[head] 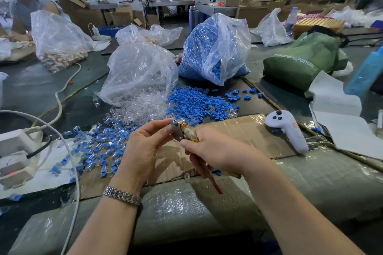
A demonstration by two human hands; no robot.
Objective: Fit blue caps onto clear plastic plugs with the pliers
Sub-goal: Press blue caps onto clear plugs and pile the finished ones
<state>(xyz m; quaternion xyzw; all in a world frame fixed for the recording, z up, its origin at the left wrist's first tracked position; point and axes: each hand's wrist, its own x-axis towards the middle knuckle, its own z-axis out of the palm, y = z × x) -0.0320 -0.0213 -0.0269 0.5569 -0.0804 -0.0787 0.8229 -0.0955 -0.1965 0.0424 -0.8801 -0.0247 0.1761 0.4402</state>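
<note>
- head view: right hand [213,151] is curled tight round the pliers [186,132], whose taped handles run down through the fist to a red tip.
- left hand [143,147], steel watch on the wrist, is half open, fingertips touching the metal pliers head; probably a plug is pinched there, too small to tell.
- loose blue caps [196,103] and clear plastic plugs [145,107] lie heaped on the bench [323,182] just beyond the hands.
- capped pieces [99,145] are scattered to the left.
</note>
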